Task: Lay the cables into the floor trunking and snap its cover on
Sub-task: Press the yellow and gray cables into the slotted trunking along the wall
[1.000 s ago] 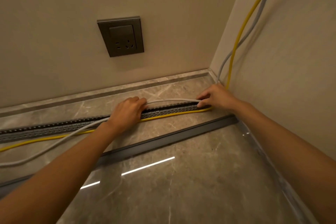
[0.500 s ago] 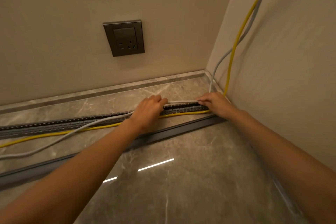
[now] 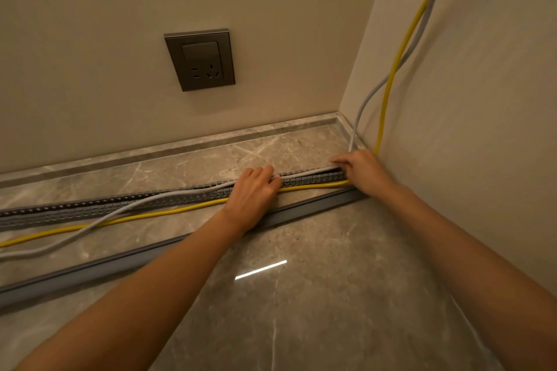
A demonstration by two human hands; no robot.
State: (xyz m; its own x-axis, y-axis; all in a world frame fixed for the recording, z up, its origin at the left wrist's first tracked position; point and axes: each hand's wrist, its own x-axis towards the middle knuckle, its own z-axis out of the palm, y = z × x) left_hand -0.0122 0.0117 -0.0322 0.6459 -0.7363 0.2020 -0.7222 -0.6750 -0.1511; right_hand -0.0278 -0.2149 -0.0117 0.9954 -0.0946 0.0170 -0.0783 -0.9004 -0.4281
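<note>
A grey slotted floor trunking (image 3: 150, 203) runs along the marble floor toward the right corner. The grey cable (image 3: 307, 173) comes down the right wall and lies along the trunking's top between my hands, then leaves it toward the left. Just in front of the trunking, the yellow cable (image 3: 168, 213) rests on the floor. My left hand (image 3: 256, 190) presses on the grey cable at the trunking. At the trunking's right end my right hand (image 3: 358, 167) pinches the same cable. The long grey cover (image 3: 99, 266) lies loose on the floor in front.
A dark wall socket (image 3: 200, 59) sits above the skirting. The right wall (image 3: 482, 129) meets the back wall at the corner, with both cables hanging down it. A glossy marble floor (image 3: 316, 295) spreads in front.
My left hand has slid right along the trunking toward my right hand, shortening the stretch of grey cable between them. The view has shifted slightly to the left.
</note>
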